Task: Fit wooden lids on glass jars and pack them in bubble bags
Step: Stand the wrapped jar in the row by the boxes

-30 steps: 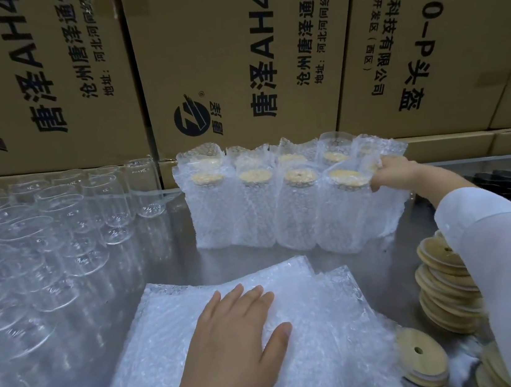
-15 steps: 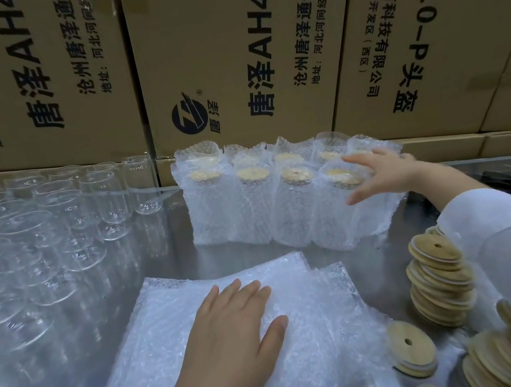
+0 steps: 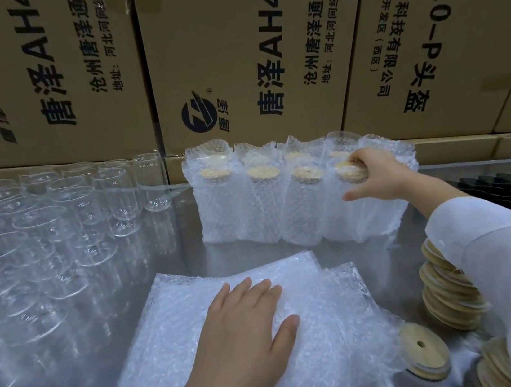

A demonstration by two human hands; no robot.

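My left hand (image 3: 243, 334) lies flat, fingers straight, on a stack of empty bubble bags (image 3: 203, 346) in front of me. Several packed jars (image 3: 249, 207) with wooden lids stand upright in bubble bags in two rows at the back. My right hand (image 3: 375, 174) reaches to the front right packed jar (image 3: 344, 211) and grips its lidded top through the bag, fingers curled over it, thumb below. Many bare glass jars (image 3: 58, 238) stand on the left. Wooden lids (image 3: 449, 294) are stacked at the right.
Printed cardboard boxes (image 3: 245, 51) form a wall behind the steel table (image 3: 189, 244). One loose wooden lid (image 3: 426, 352) with a hole lies by the bags' right corner. A dark ribbed mat (image 3: 506, 183) lies far right.
My right hand, held open over the front right packed jar half a second ago, has closed round its lidded top. My left hand has stayed on the bubble bags.
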